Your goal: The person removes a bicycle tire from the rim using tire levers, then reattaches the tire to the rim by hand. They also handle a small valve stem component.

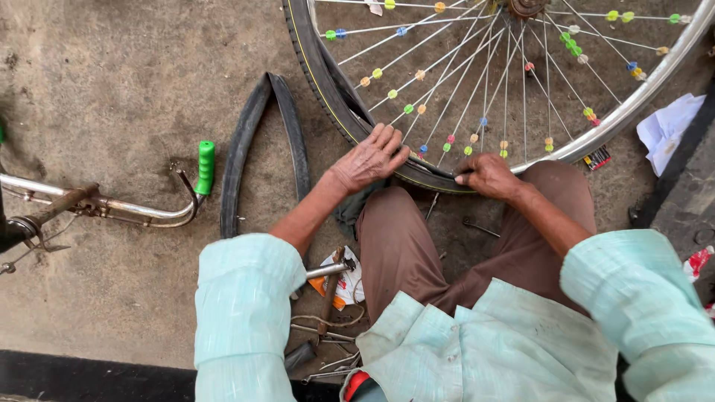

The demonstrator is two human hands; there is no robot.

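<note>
Inner tube (257, 141) and handlebar (149, 208) flank the tyre (335, 89).

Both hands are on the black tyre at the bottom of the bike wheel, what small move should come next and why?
Probably slide the left hand further up the black rubber tyre, pressing its edge toward the shiny metal rim. The right hand pinches the tyre at the wheel's lowest point, and on the left side the tyre seems to stand away from the rim.

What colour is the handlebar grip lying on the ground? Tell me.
Bright green; the handlebar grip shows clearly in the head view, left of both hands.
</note>
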